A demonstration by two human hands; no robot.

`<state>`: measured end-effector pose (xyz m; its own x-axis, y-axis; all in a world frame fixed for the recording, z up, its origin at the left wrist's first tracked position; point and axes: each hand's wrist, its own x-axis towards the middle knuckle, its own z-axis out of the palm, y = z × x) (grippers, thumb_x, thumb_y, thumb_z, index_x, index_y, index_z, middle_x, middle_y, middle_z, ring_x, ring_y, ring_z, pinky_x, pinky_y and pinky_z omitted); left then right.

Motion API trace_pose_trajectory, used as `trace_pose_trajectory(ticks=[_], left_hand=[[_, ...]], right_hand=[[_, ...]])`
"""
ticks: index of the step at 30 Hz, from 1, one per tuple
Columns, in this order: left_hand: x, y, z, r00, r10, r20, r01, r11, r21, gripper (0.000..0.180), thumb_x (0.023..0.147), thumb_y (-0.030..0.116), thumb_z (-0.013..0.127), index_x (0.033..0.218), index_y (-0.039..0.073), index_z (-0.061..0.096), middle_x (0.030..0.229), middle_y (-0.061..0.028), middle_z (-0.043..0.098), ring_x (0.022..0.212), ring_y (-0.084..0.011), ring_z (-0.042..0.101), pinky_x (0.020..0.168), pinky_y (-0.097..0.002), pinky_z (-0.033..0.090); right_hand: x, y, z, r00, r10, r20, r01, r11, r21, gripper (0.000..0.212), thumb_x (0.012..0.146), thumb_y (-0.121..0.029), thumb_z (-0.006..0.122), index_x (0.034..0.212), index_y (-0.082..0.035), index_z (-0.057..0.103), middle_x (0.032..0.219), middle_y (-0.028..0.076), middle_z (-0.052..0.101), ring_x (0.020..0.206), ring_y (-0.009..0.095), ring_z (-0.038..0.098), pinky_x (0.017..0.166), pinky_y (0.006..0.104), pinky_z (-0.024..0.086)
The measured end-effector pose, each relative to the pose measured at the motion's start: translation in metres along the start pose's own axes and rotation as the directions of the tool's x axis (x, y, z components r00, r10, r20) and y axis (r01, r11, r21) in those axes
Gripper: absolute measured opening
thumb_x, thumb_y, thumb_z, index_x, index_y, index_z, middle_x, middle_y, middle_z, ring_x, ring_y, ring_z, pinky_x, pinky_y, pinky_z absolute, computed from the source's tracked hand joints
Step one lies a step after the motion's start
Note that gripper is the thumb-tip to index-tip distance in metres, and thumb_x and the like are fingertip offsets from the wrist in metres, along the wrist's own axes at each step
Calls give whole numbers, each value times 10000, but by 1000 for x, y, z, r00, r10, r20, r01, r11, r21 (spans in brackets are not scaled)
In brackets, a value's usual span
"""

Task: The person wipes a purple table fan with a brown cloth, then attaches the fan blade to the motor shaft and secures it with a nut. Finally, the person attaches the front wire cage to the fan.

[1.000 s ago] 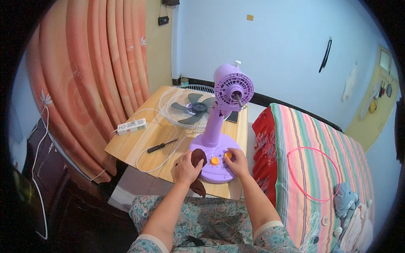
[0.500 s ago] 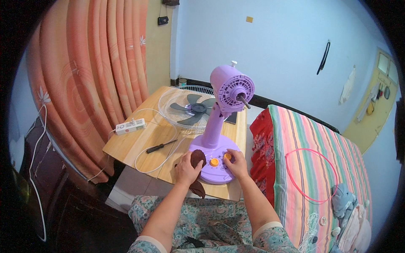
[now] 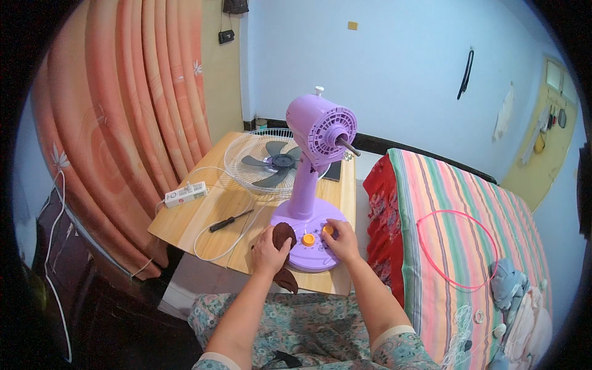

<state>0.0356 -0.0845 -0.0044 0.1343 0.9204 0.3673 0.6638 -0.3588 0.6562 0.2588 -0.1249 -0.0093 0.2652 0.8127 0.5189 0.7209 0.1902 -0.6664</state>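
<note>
My left grip [image 3: 269, 251] clutches soft-looking brown cloth [image 3: 283, 234]; right grip [image 3: 343, 239] pinches a probably stiff, round yellow plastic knob [image 3: 327, 230] by its edge.

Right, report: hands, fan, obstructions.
Left hand holding brown cloth; right hand on orange knob. Purple fan stand upright, shaft bare. Screwdriver lies left, clear of hands.

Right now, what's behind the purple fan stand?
Behind the fan stand: white wire grille, gray fan blades, dark flat object. The stand covers part of the grille's right side; anything there is hidden.
</note>
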Motion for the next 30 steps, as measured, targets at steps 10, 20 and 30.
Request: trace_pose_trajectory(ticks=[10, 20, 30], left_hand=[[-2, 9, -7, 999, -23, 25, 22, 999, 41, 622, 820, 413, 661, 1271, 20, 490, 1302, -185, 533, 1190, -346, 517, 977, -439, 432], [0, -4, 2, 1000, 13, 17, -13, 1000, 16, 623, 827, 424, 650, 1298, 58, 471, 1286, -183, 541, 1197, -352, 506, 980, -443, 426], [-2, -1, 2, 1000, 5, -2, -5, 1000, 27, 645, 825, 428, 651, 1311, 50, 460, 1279, -199, 541, 1169, -371, 522, 965, -451, 432]], right_hand=[[1, 5, 1, 1000, 17, 14, -17, 1000, -17, 370, 784, -190, 735, 1107, -42, 632, 944, 128, 633, 891, 263, 600, 791, 345, 495], [0, 0, 1, 999, 43, -9, -43, 999, 9, 357, 780, -181, 721, 1102, -52, 636, 937, 131, 624, 876, 270, 603, 783, 348, 501], [0, 4, 2, 1000, 10, -24, -10, 1000, 22, 360, 778, -196, 716, 1097, -50, 637, 924, 125, 625, 879, 284, 592, 787, 361, 494]])
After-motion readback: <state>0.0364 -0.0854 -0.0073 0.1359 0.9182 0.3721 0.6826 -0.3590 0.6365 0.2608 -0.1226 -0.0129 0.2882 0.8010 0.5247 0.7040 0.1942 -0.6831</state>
